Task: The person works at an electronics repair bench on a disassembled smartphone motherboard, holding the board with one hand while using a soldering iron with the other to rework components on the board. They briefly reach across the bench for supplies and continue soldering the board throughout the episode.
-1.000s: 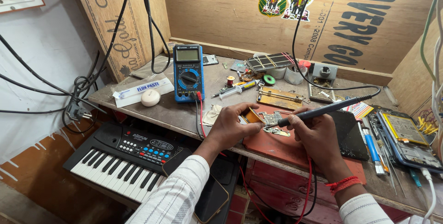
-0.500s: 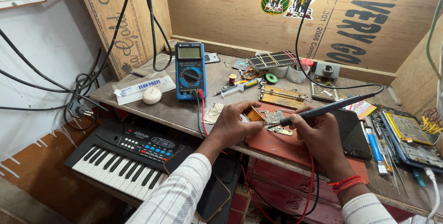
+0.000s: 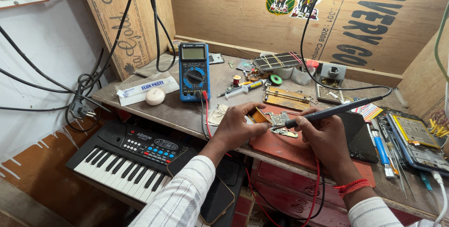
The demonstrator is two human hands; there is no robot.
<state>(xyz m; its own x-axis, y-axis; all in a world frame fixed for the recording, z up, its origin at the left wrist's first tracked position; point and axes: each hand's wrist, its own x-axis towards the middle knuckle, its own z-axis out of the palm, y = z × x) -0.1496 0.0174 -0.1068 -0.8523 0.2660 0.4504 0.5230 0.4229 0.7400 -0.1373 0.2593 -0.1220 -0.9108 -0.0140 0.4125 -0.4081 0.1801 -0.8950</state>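
My right hand [image 3: 326, 139] grips a black soldering iron [image 3: 333, 110] like a pen, its tip touching a small green circuit board [image 3: 282, 121]. The board lies on a red-brown work mat [image 3: 285, 150] on the wooden bench [image 3: 182, 114]. My left hand [image 3: 242, 125] rests on the mat just left of the board, fingers curled at the board's left edge and over an orange piece [image 3: 259, 115]; I cannot tell if it pinches anything. The iron's black cord runs back up past the wall.
A blue multimeter [image 3: 193, 71] with red and black leads stands left of centre, beside a white round tin [image 3: 155, 97] and a flux box [image 3: 147, 89]. A toy keyboard [image 3: 127, 157] sits below the bench. An opened phone [image 3: 416, 140], a syringe [image 3: 242, 88] and small tools crowd the right and back.
Both hands stay at the circuit board; the iron tip has shifted slightly on it. The view has tilted a little.
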